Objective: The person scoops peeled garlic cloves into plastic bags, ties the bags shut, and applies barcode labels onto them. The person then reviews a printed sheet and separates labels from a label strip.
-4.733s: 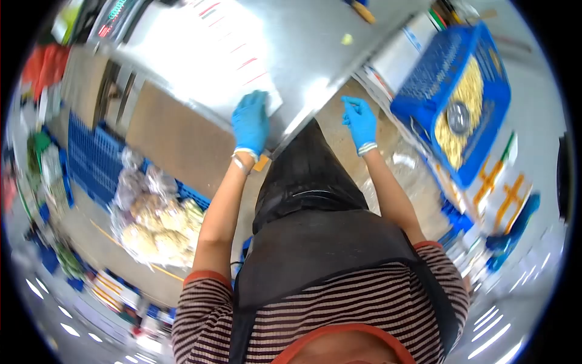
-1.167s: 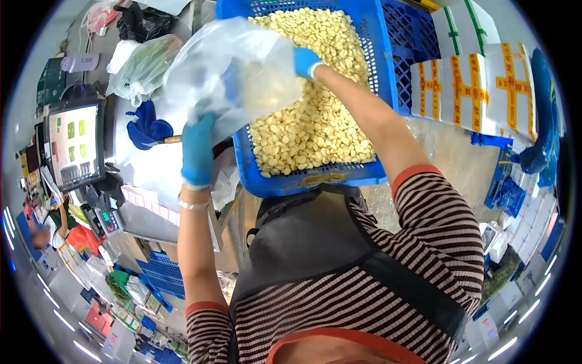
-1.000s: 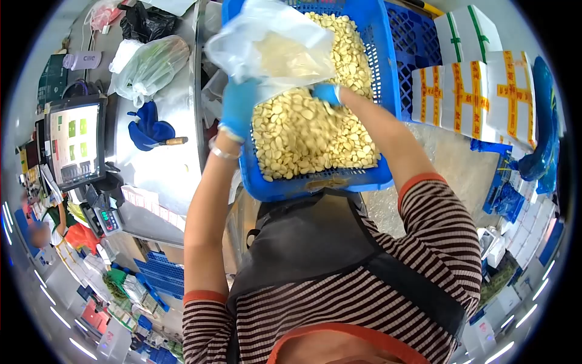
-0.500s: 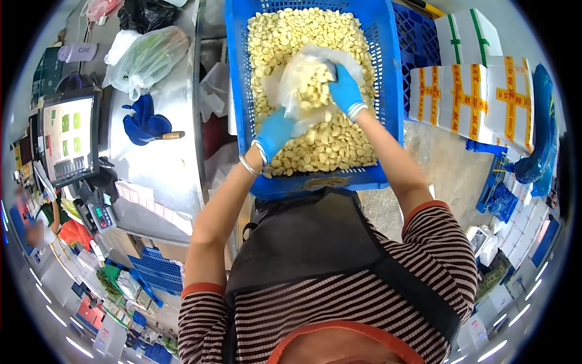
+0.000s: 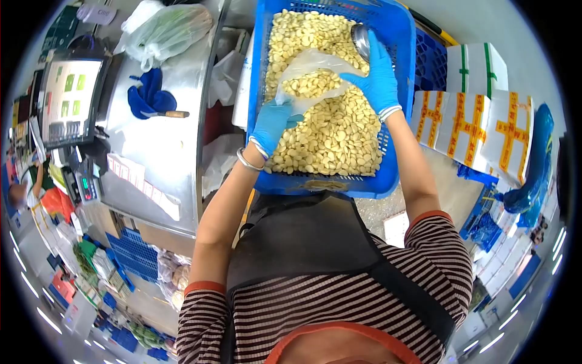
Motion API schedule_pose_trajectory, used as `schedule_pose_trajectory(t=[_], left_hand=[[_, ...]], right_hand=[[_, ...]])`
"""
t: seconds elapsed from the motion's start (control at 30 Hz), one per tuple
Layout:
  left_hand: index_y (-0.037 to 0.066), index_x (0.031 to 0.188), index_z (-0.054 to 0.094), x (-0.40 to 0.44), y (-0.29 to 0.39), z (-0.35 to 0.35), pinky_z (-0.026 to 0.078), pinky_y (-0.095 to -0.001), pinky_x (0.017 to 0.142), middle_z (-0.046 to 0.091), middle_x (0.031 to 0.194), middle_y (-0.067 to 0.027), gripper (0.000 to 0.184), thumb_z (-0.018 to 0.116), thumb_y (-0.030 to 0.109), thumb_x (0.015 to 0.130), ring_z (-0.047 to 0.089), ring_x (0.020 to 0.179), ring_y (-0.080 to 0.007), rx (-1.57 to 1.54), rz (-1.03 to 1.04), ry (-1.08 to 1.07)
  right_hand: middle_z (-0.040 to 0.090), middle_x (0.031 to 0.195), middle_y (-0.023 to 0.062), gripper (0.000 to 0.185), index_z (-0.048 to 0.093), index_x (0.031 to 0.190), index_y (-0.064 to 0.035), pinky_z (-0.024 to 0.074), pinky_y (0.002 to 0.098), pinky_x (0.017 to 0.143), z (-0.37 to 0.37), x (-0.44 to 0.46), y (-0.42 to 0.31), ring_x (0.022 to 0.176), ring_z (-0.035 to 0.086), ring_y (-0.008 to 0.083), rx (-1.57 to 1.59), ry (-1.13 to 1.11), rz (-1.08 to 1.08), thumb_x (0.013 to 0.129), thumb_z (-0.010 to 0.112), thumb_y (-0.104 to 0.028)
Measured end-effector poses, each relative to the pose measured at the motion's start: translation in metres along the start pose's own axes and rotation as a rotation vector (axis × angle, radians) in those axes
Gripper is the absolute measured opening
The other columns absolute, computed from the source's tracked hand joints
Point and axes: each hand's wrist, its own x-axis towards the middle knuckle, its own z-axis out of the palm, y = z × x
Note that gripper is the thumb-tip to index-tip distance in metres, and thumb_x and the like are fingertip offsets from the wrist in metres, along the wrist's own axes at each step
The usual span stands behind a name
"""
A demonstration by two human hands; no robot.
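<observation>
A blue perforated crate (image 5: 257,91) holds pale yellow, bean-like pieces (image 5: 339,139). Over them lies a clear plastic bag (image 5: 315,60), its mouth spread and some pieces showing within it. My left hand (image 5: 273,123), in a blue glove, is closed on the bag's near left edge. My right hand (image 5: 377,79), also gloved, has its fingers stretched out and thumb apart at the bag's right side. Beside its fingertips, on the pieces, rests a round metal scoop or bowl (image 5: 361,41).
Left of the crate is a metal table (image 5: 176,145) with a blue cloth-like item (image 5: 145,94), a filled plastic bag (image 5: 173,33), paper labels (image 5: 142,185) and a screen (image 5: 73,100). Taped white boxes (image 5: 464,127) stand right. A person (image 5: 27,185) is at far left.
My right hand has moved up and right from inside the bag and opened, with the metal scoop now beside its fingertips. The bag has sunk lower, still in my left hand. The view has shifted.
</observation>
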Motion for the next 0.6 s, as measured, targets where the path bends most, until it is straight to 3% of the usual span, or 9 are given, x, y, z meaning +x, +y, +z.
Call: schedule_pose_trajectory(t=[0.03, 0.07, 0.17, 0.23, 0.27, 0.3, 0.37, 0.43, 0.6], left_hand=[[0.001, 0.118, 0.063, 0.000, -0.007, -0.001, 0.057, -0.0279, 0.077, 0.071, 0.103, -0.0105, 0.026, 0.058, 0.016, 0.097, 0.071, 0.091, -0.0210, 0.045, 0.038, 0.063], [0.002, 0.109, 0.067, 0.000, -0.013, -0.004, 0.056, -0.0266, 0.078, 0.070, 0.100, -0.0071, 0.020, 0.062, 0.014, 0.095, 0.069, 0.092, -0.0170, 0.110, 0.087, 0.150], [-0.001, 0.109, 0.067, -0.023, -0.002, -0.009, 0.053, -0.0257, 0.074, 0.069, 0.099, -0.0051, 0.021, 0.058, 0.010, 0.094, 0.065, 0.086, -0.0136, -0.204, 0.124, 0.101], [-0.002, 0.109, 0.066, -0.047, 0.008, -0.018, 0.052, -0.0267, 0.080, 0.069, 0.102, -0.0073, 0.021, 0.056, 0.008, 0.093, 0.065, 0.091, -0.0160, -0.232, 0.241, 0.090], [-0.003, 0.107, 0.066, -0.060, 0.005, -0.030, 0.051, -0.0275, 0.083, 0.069, 0.105, -0.0083, 0.020, 0.056, 0.006, 0.092, 0.065, 0.093, -0.0177, -0.142, 0.375, 0.073], [-0.003, 0.106, 0.066, -0.073, 0.007, -0.041, 0.051, -0.0283, 0.086, 0.068, 0.107, -0.0092, 0.018, 0.056, 0.003, 0.092, 0.065, 0.095, -0.0194, -0.049, 0.516, 0.053], [-0.006, 0.118, 0.058, -0.129, 0.045, -0.048, 0.049, -0.0300, 0.092, 0.068, 0.105, -0.0153, 0.031, 0.051, 0.007, 0.091, 0.064, 0.100, -0.0209, -0.336, 0.286, 0.086], [-0.003, 0.105, 0.062, -0.176, 0.047, -0.068, 0.047, -0.0273, 0.089, 0.069, 0.100, -0.0093, 0.023, 0.052, 0.011, 0.089, 0.062, 0.092, -0.0142, -0.356, 0.289, 0.159], [-0.006, 0.116, 0.059, -0.322, 0.009, -0.115, 0.051, -0.0290, 0.080, 0.069, 0.099, -0.0126, 0.033, 0.056, 0.009, 0.086, 0.064, 0.086, -0.0174, -0.317, 0.372, 0.370]], right_hand=[[0.037, 0.151, 0.0235, 0.108, 0.018, 0.157, -0.0106, 0.0368, 0.0520, 0.110, 0.008, -0.002, -0.004, 0.137, 0.039, 0.0409, 0.077, -0.091, 0.005, 0.076, 0.082, -0.042], [0.052, 0.138, 0.0232, 0.086, 0.041, 0.148, -0.0081, 0.0434, 0.0510, 0.102, 0.026, -0.006, -0.002, 0.127, 0.051, 0.0412, -0.069, -0.099, 0.043, 0.079, 0.079, -0.042], [0.069, 0.113, 0.0144, 0.047, 0.067, 0.123, -0.0074, 0.0514, 0.0412, 0.088, 0.059, -0.007, 0.041, 0.102, 0.066, 0.0297, 0.219, -0.643, 0.414, 0.087, 0.072, -0.036], [0.072, 0.091, 0.0032, 0.026, 0.076, 0.099, -0.0065, 0.0511, 0.0307, 0.076, -0.006, 0.006, -0.021, 0.080, 0.064, 0.0153, 0.945, -0.604, 0.461, 0.094, 0.061, -0.027], [0.070, 0.095, 0.0001, 0.024, 0.075, 0.103, -0.0050, 0.0480, 0.0230, 0.075, -0.026, 0.014, -0.029, 0.081, 0.060, 0.0085, 1.005, -0.557, 0.202, 0.096, 0.057, -0.020], [0.070, 0.098, 0.0012, 0.024, 0.074, 0.103, -0.0026, 0.0484, 0.0244, 0.076, -0.044, 0.021, -0.044, 0.082, 0.061, 0.0097, 1.021, -0.541, 0.206, 0.096, 0.057, -0.017], [0.070, 0.095, 0.0070, 0.023, 0.069, 0.108, 0.0010, 0.0487, 0.0252, 0.073, -0.067, 0.026, -0.066, 0.081, 0.062, 0.0125, 1.185, -0.577, 0.197, 0.093, 0.057, -0.013], [0.069, 0.086, 0.0122, 0.023, 0.066, 0.105, 0.0045, 0.0507, 0.0277, 0.062, -0.087, 0.024, -0.110, 0.070, 0.063, 0.0165, 1.350, -0.581, 0.134, 0.091, 0.057, -0.012], [0.062, 0.066, 0.0173, 0.029, 0.060, 0.102, 0.0110, 0.0470, 0.0325, 0.041, -0.082, -0.005, -0.216, 0.040, 0.050, 0.0185, 1.969, -0.827, -0.033, 0.088, 0.059, -0.015]])
